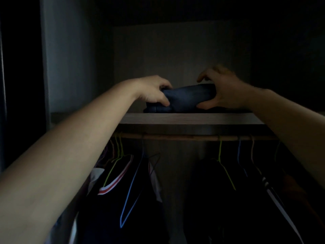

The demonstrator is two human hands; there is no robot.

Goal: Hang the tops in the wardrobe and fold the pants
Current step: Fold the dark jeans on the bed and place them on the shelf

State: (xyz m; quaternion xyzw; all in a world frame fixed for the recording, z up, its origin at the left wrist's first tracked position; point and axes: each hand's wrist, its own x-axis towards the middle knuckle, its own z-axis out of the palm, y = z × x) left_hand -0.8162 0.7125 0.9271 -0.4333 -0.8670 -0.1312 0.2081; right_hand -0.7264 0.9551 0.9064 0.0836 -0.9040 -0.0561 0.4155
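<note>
Wardrobe (70,59) fills the view, dim inside, with one shelf (193,118) across it at about hand height. Below the shelf runs a rail (175,137), and dark tops (123,199) hang from it on both sides, one with a red and white striped collar. A gap lies between the two groups.

On the shelf, near its front edge, sit the pants (186,97), a folded dark blue bundle. Whether all of it rests on the board or part is lifted cannot be told in this light.

Both arms reach up to it. The left hand (153,90) grips the bundle's left end, fingers curled over the top and thumb in front. The right hand (223,92) clamps the right end between thumb below and fingers arched above. The hands are apart, with the bundle between them.

Thin wire hangers show on the rail, among them a blue hanger (130,191) and a green hanger (226,173).

The step in hand looks like stowing folded pants on the shelf. The next move probably calls for settling the bundle flat, pushing it back from the edge, then letting go with both hands without disturbing the fold.
</note>
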